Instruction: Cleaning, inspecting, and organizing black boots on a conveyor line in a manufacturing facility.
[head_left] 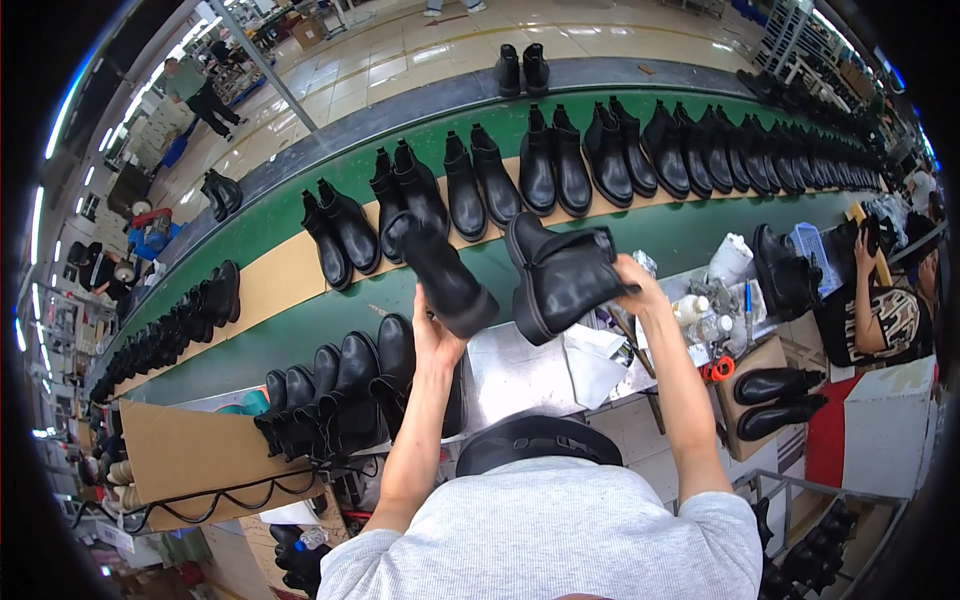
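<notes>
Fingers of the left hand (432, 335) gripping one black boot (445, 275), right hand (640, 285) clasping another black boot (565, 278), both forearms raised

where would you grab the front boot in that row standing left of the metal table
By the top of its shaft, from above. The front boot stands upright with its opening up, another boot pressed against its left and the left hand and forearm close on its right, so the sides are blocked.

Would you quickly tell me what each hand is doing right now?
Left hand: closed, holding a black boot.
Right hand: closed, holding another black boot.
</notes>
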